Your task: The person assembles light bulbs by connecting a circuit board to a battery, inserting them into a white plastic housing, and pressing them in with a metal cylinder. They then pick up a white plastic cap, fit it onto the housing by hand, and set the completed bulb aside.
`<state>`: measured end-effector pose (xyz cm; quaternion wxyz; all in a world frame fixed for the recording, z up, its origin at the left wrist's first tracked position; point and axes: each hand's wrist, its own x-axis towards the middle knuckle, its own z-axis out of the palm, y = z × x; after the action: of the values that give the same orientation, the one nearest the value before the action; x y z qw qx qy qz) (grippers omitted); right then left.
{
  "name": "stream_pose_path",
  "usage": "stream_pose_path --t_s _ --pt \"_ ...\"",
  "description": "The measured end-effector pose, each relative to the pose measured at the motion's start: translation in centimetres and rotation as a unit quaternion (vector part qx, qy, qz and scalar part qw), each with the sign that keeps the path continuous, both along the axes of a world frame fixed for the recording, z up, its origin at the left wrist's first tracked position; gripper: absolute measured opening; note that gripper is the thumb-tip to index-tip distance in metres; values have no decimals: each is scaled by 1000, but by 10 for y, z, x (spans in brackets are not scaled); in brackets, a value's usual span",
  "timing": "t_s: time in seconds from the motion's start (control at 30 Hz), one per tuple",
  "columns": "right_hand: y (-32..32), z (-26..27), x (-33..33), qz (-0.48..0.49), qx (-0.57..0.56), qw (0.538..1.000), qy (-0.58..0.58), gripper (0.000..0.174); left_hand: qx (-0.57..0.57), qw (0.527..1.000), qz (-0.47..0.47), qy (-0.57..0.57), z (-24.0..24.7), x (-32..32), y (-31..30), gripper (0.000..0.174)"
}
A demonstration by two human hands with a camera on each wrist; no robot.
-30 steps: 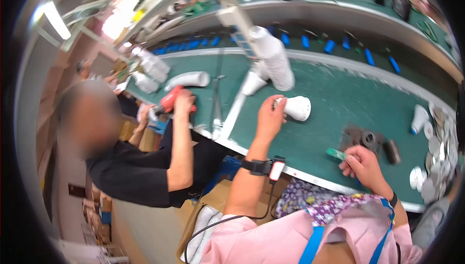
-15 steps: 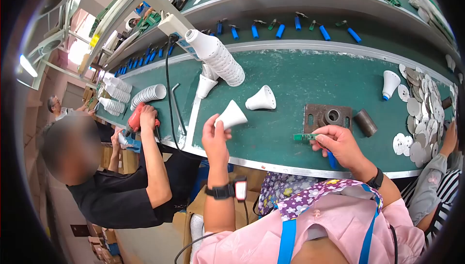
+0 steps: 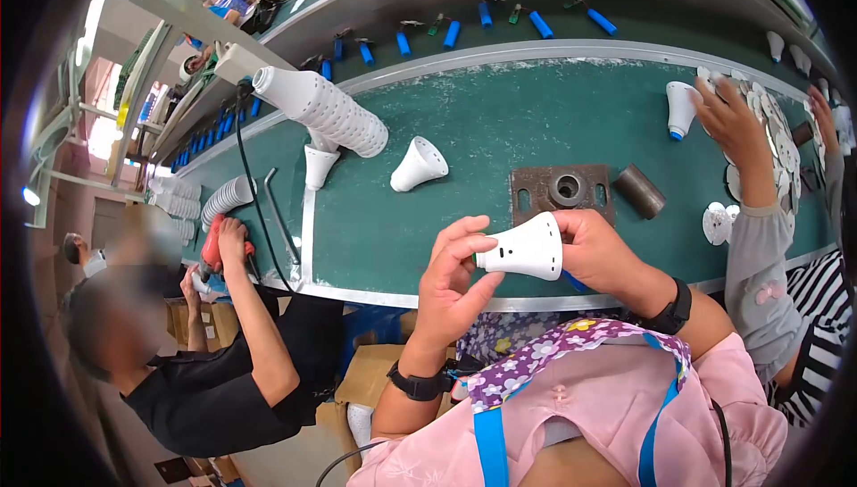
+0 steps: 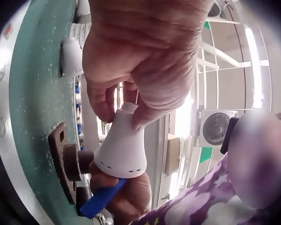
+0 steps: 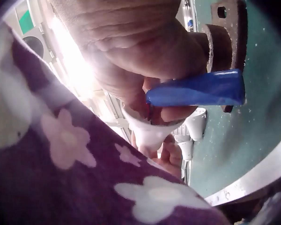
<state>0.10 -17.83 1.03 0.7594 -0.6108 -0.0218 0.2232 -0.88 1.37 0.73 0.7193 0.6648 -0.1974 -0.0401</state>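
My left hand [image 3: 453, 289] holds the narrow end of a white perforated cone [image 3: 528, 250] between thumb and fingers. The cone lies sideways above the bench's near side. At its wide rim is my right hand [image 3: 596, 250], fingertips inside the opening. In the right wrist view a blue cylinder [image 5: 196, 91] sticks out from between the right hand's fingers, outside the cone [image 5: 150, 136]; the left wrist view also shows the blue cylinder [image 4: 103, 199]. The green board is hidden. Just behind the hands stands a brown metal plate with a ring [image 3: 567, 187].
A loose white cone [image 3: 420, 166] and a metal tube [image 3: 640, 191] lie on the green bench [image 3: 500, 121]. Stacked cones [image 3: 330, 116] lean at left. Another person's hand [image 3: 736, 125] is over the disc pile [image 3: 775, 143]. A person at left holds a red tool [image 3: 212, 246].
The left hand has brought its cone rightward to the right hand, and the cone's wide end now meets the right fingers. The green board has gone from sight. Another person's hands have appeared over the discs.
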Motion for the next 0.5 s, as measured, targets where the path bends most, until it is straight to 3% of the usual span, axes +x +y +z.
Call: stream_pose_path --t_s 0.2,0.5 --pt "-7 10 -4 11 27 998 59 17 -28 998 12 49 -5 -1 -4 36" --pt "-9 12 -9 0 43 997 62 19 -16 999 14 28 1 -4 -6 33"
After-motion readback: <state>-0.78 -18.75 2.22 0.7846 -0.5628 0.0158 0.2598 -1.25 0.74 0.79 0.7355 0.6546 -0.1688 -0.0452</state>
